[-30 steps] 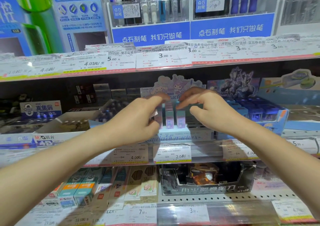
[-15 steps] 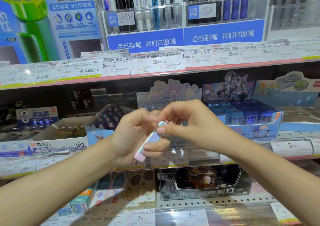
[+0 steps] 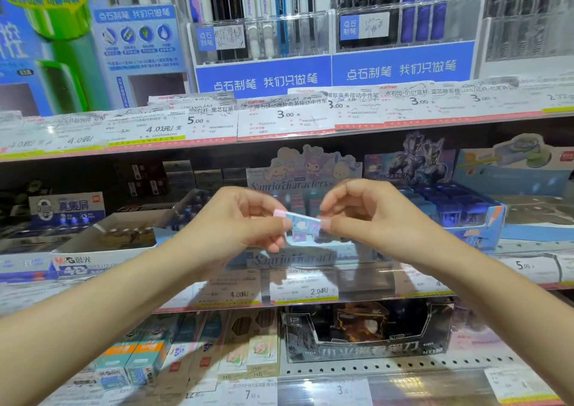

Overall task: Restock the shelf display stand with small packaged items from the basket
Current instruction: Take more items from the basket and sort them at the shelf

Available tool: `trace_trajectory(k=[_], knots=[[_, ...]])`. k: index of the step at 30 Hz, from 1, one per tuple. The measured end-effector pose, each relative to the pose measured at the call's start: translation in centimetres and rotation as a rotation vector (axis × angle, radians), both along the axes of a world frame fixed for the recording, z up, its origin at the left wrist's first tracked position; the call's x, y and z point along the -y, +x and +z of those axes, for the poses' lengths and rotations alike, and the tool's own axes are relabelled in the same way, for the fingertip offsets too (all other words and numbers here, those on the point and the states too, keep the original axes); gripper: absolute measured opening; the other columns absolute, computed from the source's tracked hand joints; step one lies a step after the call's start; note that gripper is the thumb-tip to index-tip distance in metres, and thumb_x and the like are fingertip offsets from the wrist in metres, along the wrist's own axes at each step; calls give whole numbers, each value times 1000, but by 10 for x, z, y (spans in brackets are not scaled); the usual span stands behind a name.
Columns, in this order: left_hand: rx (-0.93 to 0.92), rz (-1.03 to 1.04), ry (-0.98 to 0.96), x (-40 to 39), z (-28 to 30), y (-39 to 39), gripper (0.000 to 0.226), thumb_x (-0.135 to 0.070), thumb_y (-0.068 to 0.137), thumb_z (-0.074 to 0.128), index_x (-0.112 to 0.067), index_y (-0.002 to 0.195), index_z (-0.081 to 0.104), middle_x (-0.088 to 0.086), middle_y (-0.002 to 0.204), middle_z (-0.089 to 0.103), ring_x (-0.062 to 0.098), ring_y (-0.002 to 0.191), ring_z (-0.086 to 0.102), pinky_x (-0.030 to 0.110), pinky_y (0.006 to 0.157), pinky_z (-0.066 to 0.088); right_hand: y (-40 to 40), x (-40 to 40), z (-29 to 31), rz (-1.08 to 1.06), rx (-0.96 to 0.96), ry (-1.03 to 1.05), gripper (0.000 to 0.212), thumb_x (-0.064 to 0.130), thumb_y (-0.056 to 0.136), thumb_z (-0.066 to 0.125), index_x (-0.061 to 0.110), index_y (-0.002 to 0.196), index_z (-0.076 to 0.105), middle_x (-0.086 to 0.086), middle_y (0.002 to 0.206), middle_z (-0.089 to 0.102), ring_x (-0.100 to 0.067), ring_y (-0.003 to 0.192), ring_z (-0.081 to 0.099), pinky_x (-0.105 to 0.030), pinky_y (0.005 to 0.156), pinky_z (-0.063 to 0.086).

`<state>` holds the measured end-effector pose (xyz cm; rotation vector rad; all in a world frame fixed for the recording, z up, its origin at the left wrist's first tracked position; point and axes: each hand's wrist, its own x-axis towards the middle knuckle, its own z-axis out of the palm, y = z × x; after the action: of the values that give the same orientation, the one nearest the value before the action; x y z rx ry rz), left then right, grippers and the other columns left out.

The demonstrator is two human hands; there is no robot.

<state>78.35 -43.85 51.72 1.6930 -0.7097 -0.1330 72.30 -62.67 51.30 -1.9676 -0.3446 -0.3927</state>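
Both my hands, left (image 3: pixel 239 228) and right (image 3: pixel 372 222), pinch eraser (image 3: pixel 302 223) mid-frame before display stand (image 3: pixel 307 250); light fingertip hold risks drop.

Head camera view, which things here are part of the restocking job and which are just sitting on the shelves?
Job: small pastel packaged item, pinched by left hand and right hand; Sanrio characters display stand.

Lying about: blue box display; black box; price tags; pen racks.

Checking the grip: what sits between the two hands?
Head view: a small pastel packaged eraser, pinched by the left hand and right hand.
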Motion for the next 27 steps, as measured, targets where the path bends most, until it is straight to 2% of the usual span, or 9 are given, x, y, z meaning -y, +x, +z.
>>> trace_trajectory(k=[3, 7, 10, 13, 15, 17, 21, 24, 27], knots=[[21, -74, 40, 5, 6, 0, 7, 7, 75, 65, 1, 73, 66, 7, 50, 64, 11, 42, 57, 17, 44, 49, 1, -3, 9, 64, 31, -130, 22, 5, 77, 68, 15, 95, 60, -7, 88, 69, -19, 77, 65, -36, 78, 54], [116, -57, 82, 13, 11, 1, 4, 0, 80, 66, -3, 80, 68, 10, 61, 68, 14, 51, 61, 29, 53, 55, 2, -3, 19, 89, 103, -294, 29, 2, 81, 65, 16, 106, 59, -11, 87, 70, -25, 74, 66, -31, 73, 54], [487, 34, 202, 9, 8, 9, 27, -33, 81, 56, -15, 99, 62, 10, 91, 68, 20, 75, 63, 37, 70, 55, 7, 8, 25, 19, 155, -371, 38, 5, 84, 61, 24, 117, 56, -2, 92, 66, -14, 76, 64, -22, 71, 52], [800, 46, 505, 3, 8, 14, 48, -38, 75, 38, -19, 114, 58, -4, 108, 62, 14, 96, 59, 31, 85, 47, 15, 16, 23, -50, 184, -352, 34, 2, 84, 57, 24, 110, 57, -2, 94, 62, -18, 84, 65, -28, 75, 53], [823, -30, 684, 3, 6, 16, 56, -33, 72, 43, -21, 126, 52, -3, 126, 58, 14, 114, 54, 33, 98, 44, 20, 19, 17, -93, 205, -292, 37, -1, 81, 58, 33, 95, 54, -10, 94, 62, -29, 83, 63, -39, 76, 52], [786, -67, 809, 3, 2, 17, 67, -28, 70, 48, -29, 137, 41, -5, 138, 51, 12, 121, 51, 31, 103, 42, 24, 21, 11, -144, 219, -259, 42, -3, 78, 60, 37, 84, 49, -20, 92, 60, -35, 77, 59, -38, 70, 50], [738, -83, 881, -1, -2, 24, 78, -38, 63, 41, -47, 138, 23, 8, 120, 66, 29, 103, 64, 40, 89, 51, 28, 26, 4, -150, 194, -225, 39, 1, 75, 68, 34, 82, 49, -18, 88, 63, -21, 70, 57, -36, 72, 49], [709, -113, 876, -3, -2, 27, 78, -40, 60, 38, -59, 130, 9, 12, 117, 67, 35, 102, 64, 45, 88, 53, 30, 29, 0, -144, 166, -214, 34, 7, 76, 70, 33, 84, 50, -17, 92, 64, -28, 75, 61, -42, 77, 51], [698, -123, 860, -3, -1, 26, 79, -37, 62, 42, -57, 133, 14, 5, 122, 66, 36, 100, 64, 45, 86, 53, 31, 31, -2, -144, 163, -237, 35, 8, 75, 71, 34, 83, 49, -14, 90, 64, -32, 79, 63, -38, 77, 52]])
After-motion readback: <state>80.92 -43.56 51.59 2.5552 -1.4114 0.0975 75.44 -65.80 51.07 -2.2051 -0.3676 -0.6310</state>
